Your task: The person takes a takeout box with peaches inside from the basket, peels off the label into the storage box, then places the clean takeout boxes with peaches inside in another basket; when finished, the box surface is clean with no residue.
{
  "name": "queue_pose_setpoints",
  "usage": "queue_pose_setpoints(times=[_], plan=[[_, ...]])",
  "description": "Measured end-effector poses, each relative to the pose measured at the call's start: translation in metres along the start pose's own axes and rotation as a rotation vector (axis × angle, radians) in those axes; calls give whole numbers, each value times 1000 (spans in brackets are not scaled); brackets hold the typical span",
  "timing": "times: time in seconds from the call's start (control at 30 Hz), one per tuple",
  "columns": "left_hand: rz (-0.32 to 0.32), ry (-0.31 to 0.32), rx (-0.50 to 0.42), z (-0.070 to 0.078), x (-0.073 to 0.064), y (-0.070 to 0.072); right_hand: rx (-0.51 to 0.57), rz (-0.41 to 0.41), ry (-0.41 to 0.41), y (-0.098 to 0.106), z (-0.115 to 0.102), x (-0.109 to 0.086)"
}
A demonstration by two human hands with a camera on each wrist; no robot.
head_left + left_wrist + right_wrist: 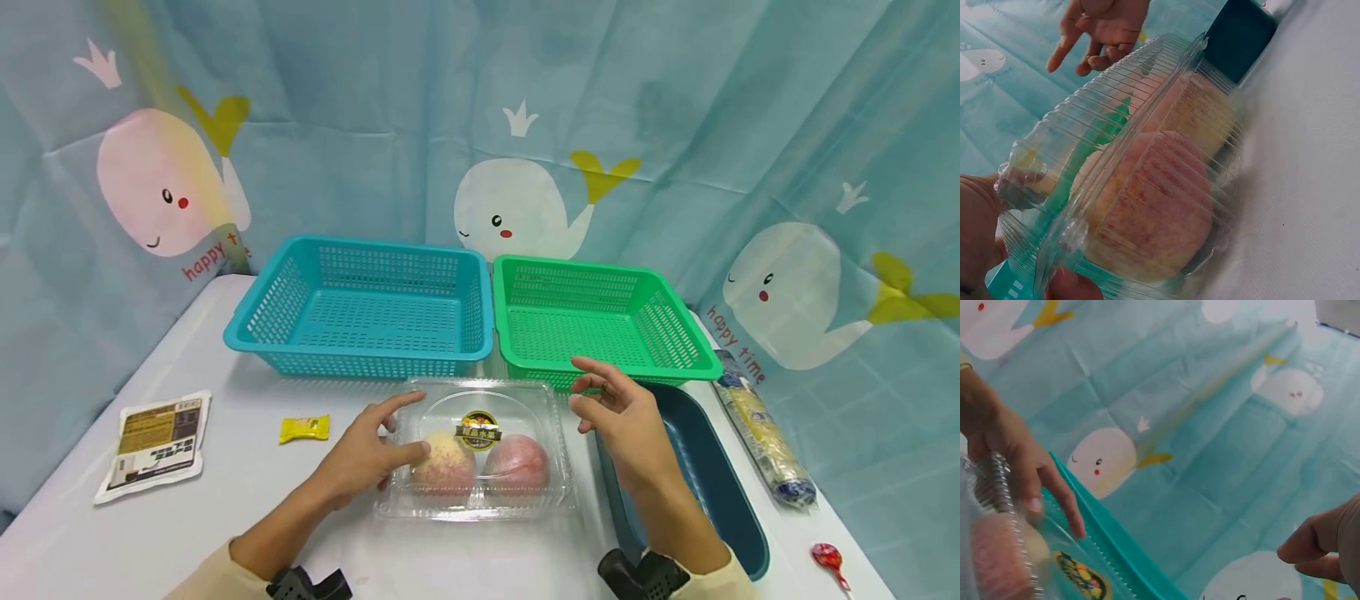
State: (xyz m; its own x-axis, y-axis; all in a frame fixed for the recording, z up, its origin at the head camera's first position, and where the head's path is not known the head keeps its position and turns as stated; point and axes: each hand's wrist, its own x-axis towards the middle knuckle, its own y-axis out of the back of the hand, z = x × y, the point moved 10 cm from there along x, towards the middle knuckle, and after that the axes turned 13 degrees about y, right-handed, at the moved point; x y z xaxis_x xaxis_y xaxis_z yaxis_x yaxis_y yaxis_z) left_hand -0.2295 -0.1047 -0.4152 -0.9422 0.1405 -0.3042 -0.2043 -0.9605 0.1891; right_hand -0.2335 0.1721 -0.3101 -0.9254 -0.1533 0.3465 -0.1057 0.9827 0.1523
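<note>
A clear plastic fruit box (480, 487) with a closed lid lies on the white table in front of me. Inside sit two peaches, a yellowish-pink one (444, 473) on the left and a pinker one (517, 464) on the right. A black and gold label (478, 430) is stuck on the lid. My left hand (367, 454) grips the box's left end, thumb on the lid; in the left wrist view, the thumb (1072, 286) presses near the rim. My right hand (626, 429) hovers right of the box, apart from it, fingers loosely bent and holding nothing.
Behind the box stand a blue basket (360, 367) and a green basket (607, 367). A dark teal tray (723, 483) lies under my right forearm. Farther right are a wrapped noodle-like roll (765, 437) and a red lollipop (827, 557). Leftward lie a yellow packet (304, 428) and a white pouch (157, 446).
</note>
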Motion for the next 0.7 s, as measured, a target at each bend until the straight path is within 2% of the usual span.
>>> queue_pose_setpoints(times=[0.13,0.33,0.57,0.7], plan=[[2,8,-1,-1,1,-1,2,-80,-46,-7,3,13],[-7,3,1,-1,1,-2,-90,-221,-116,-31,16,26],[-15,4,-3,0,1,-2,-119,-316,-188,-57,37,35],[-9,12,2,-2,1,-2,-182,-385,-209,-71,47,36]])
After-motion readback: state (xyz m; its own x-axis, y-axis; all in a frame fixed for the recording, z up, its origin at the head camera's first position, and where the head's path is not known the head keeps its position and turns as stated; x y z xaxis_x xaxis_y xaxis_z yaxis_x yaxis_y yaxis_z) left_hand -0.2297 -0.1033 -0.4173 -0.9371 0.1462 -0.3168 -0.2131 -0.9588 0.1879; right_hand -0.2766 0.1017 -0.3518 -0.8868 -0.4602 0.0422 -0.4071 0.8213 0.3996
